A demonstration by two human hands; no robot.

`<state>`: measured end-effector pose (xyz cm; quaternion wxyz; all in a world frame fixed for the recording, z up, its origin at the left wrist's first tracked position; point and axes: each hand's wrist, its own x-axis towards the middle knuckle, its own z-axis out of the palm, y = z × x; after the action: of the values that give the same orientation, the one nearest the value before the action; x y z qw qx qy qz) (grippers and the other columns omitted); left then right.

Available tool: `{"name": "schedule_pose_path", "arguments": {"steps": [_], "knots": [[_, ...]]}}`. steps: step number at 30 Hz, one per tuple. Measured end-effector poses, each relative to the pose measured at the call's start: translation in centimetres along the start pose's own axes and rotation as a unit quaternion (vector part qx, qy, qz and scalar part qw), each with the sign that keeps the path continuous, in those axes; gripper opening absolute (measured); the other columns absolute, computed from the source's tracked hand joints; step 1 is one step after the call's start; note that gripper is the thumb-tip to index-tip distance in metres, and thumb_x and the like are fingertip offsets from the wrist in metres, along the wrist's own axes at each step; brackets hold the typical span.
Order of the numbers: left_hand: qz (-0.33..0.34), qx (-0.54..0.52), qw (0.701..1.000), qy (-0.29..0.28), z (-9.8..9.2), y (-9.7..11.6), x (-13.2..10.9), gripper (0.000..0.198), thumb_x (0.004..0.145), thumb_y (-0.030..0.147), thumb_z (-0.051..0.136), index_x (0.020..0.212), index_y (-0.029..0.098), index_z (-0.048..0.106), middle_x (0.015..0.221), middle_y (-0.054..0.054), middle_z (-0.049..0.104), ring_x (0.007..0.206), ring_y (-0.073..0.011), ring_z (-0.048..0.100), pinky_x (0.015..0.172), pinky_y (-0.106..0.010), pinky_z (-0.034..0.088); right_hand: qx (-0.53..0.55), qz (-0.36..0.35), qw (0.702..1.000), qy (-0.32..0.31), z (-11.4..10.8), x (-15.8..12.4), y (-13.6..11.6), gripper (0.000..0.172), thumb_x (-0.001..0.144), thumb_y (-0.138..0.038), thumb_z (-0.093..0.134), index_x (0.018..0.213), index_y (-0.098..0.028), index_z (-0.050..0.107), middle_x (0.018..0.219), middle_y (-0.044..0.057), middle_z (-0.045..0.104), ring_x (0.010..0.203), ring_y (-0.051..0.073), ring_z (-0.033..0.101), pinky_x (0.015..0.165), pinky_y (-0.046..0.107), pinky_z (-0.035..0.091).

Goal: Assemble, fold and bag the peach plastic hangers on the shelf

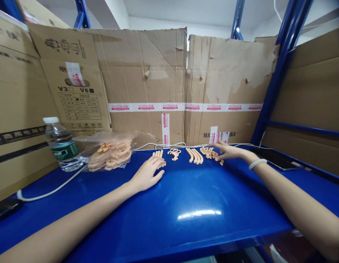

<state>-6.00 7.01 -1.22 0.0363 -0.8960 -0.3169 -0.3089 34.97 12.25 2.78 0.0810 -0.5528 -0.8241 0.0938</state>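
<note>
My left hand [149, 173] lies flat with its thumb apart, over a group of straight light-wood-coloured pieces [157, 154] and partly covering them. My right hand [230, 151], a pale bracelet at its wrist, reaches over a cluster of small curved pieces [209, 152]. Its fingers and thumb are apart; whether the fingertips touch the pieces I cannot tell. Between the hands, several long curved pieces [195, 155] lie side by side in a row. Left of these sits a loose group of small hooked pieces [174, 153].
A clear bag [111, 155] of similar pieces lies at left, next to a water bottle [62, 146]. Cardboard [147, 84] walls the back of the blue table [169, 215]. A white cable [54, 191] runs along it. A dark flat device [273, 159] lies at right.
</note>
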Motion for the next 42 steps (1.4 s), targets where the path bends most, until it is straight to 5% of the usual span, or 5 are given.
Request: {"name": "schedule_pose_path", "arguments": {"steps": [6,17,25,32,42], "knots": [[0.006,0.004,1.0,0.003,0.0,0.0,0.0,0.025,0.084,0.02,0.052,0.108,0.018,0.059,0.114,-0.01,0.062,0.112,-0.0257,0.053,0.1,-0.045,0.042,0.033,-0.003,0.998,-0.047,-0.5,-0.7,1.0,0.083,0.059,-0.03,0.074,0.135,-0.025,0.041,0.125,0.012,0.054,0.083,0.022,0.06,0.076,0.034,0.05],[-0.061,-0.009,0.997,0.036,0.2,-0.5,0.0,0.027,0.082,0.019,0.052,0.108,0.018,0.059,0.111,-0.009,0.064,0.108,-0.0257,0.056,0.096,-0.044,0.044,0.045,-0.024,0.998,0.046,1.2,1.0,1.4,0.063,0.066,-0.022,0.067,0.126,-0.015,0.051,0.115,0.012,0.062,0.078,0.018,0.064,0.071,0.028,0.051],[-0.133,-0.02,0.99,0.052,0.3,-2.6,0.2,0.034,0.075,0.014,0.052,0.108,0.013,0.058,0.114,-0.012,0.064,0.109,-0.0259,0.058,0.097,-0.042,0.045,0.032,-0.104,0.964,0.242,0.9,0.9,-5.4,0.026,0.083,-0.025,0.052,0.104,-0.016,0.064,0.099,0.01,0.068,0.083,0.019,0.065,0.073,0.029,0.05],[-0.117,-0.026,0.992,0.033,0.5,-2.5,-0.2,0.035,0.072,0.016,0.056,0.108,0.016,0.058,0.11,-0.011,0.065,0.105,-0.0262,0.061,0.095,-0.043,0.047,0.011,-0.145,0.98,0.136,1.3,7.3,-13.1,0.022,0.081,-0.022,0.058,0.098,-0.015,0.071,0.088,0.007,0.073,0.079,0.018,0.065,0.07,0.025,0.046],[-0.13,-0.014,0.991,0.032,0.8,-2.4,-0.4,0.025,0.074,0.014,0.057,0.099,0.015,0.059,0.102,-0.01,0.064,0.097,-0.0252,0.062,0.088,-0.041,0.049,0.033,-0.138,0.988,0.052,3.9,12.6,-14.8,0.014,0.067,-0.019,0.072,0.079,-0.015,0.076,0.073,0.005,0.073,0.069,0.018,0.064,0.06,0.022,0.041]]}}
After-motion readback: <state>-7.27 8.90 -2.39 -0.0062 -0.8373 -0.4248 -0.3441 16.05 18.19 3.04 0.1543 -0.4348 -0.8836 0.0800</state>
